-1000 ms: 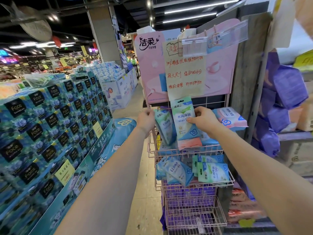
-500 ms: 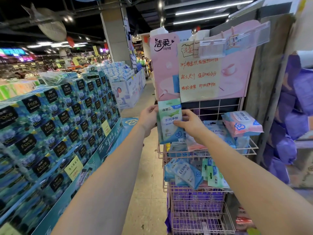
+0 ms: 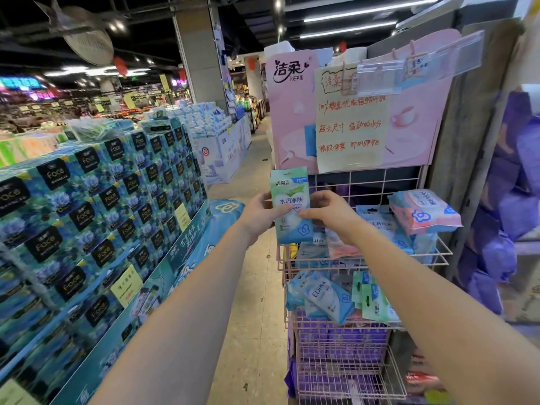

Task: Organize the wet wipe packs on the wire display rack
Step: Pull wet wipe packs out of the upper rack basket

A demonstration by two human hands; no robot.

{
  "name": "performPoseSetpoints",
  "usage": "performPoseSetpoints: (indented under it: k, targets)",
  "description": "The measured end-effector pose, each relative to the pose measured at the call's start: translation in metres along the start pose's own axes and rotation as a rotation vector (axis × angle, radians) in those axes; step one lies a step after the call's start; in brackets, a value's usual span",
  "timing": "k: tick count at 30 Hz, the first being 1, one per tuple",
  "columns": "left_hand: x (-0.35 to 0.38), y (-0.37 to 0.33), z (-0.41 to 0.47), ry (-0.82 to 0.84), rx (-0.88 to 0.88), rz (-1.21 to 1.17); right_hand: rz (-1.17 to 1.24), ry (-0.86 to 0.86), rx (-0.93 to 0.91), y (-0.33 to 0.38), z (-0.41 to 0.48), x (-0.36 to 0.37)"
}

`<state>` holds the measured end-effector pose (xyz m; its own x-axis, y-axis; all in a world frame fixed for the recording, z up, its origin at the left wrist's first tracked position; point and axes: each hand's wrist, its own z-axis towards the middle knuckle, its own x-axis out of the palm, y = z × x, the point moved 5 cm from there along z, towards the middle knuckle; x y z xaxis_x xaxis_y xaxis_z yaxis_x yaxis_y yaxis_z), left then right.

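Both hands pinch one green-and-blue wet wipe pack (image 3: 290, 206): left hand (image 3: 260, 213) thumb on its left edge, right hand (image 3: 328, 211) fingertips on its right edge, pack upright, just above the front-left corner of the pink wire rack (image 3: 435, 254).

Risks, my read:
- Film is slick; an edge-only grip could slip and drop the pack to the floor.
- Top basket is crowded; pushing in could tip the pink pack (image 3: 425, 210) perched at right.

Room: open aisle left; boxed tissue stack (image 3: 96, 211) beyond. Sign board (image 3: 359, 112) caps headroom.
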<state>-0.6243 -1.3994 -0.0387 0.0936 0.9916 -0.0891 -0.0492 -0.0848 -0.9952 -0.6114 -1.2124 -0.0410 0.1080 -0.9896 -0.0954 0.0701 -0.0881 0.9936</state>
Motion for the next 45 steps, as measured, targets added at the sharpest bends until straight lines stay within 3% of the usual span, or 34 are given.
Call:
performPoseSetpoints:
  k: [4,9,12,15,19,27,38,45]
  targets:
    - [-0.006,0.0,0.004,-0.062,0.041,-0.018,-0.1,0.079,0.075,-0.008,0.006,-0.004]
    - [0.0,-0.004,0.002,-0.01,0.059,0.012,-0.201,0.07,0.018,-0.007,0.005,0.005]
    - [-0.002,-0.004,0.003,-0.027,0.069,0.008,-0.511,0.003,0.103,-0.018,0.009,0.004]
    - [-0.007,-0.004,0.006,-0.055,0.071,-0.01,-0.914,0.129,0.171,-0.027,0.004,0.013]
    - [-0.007,-0.007,0.005,-0.024,0.067,0.015,-1.166,0.184,0.184,-0.039,0.007,0.023]
    - [-0.014,-0.002,0.007,-0.061,0.068,-0.005,-1.006,0.27,0.398,-0.026,-0.001,-0.008]
    - [-0.012,-0.003,0.009,-0.083,0.046,-0.029,-1.089,0.32,0.373,-0.022,0.005,-0.005]
    - [-0.01,-0.004,0.01,-0.069,0.056,-0.009,-0.995,0.28,0.323,-0.02,0.01,-0.007]
